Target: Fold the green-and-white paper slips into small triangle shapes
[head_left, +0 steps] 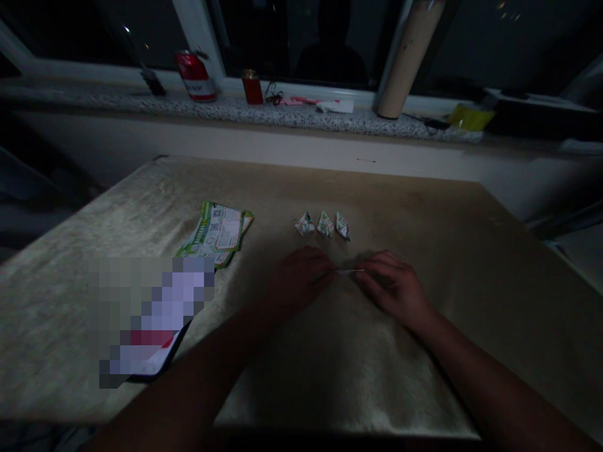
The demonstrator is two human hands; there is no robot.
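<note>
head view, one counter (509, 251), bearing the following: one thin pale strip, (351, 270) seen nearly edge-on, located near the middle of the counter, between the two hands; left hand (304, 276), fingertips closed on the strip's left end; right hand (393, 282), thumb and fingers pinching its right end. three small folded pieces of printed wrapper, the left one (304, 223), the middle one (325, 224) and the right one (343, 226), stood in a row just beyond the hands, apart from each other; judged done, by their matching pointed form. the strip was judged to be the piece in work, its folding unfinished; how many more were due could not be told. to the left, green-and-white printed packets (219, 232), overlapping and lying flat; whether anything was inside did not show. nearer, a flat device with a dark edge (157, 364), mostly masked by blurring. on the windowsill (226, 113) behind: one red can (194, 75), contents hidden; one orange-red jar (253, 88) with a gold-toned top, filling indistinct; one tall cardboard tube (409, 59), upright but leaning, inside not visible.
</note>
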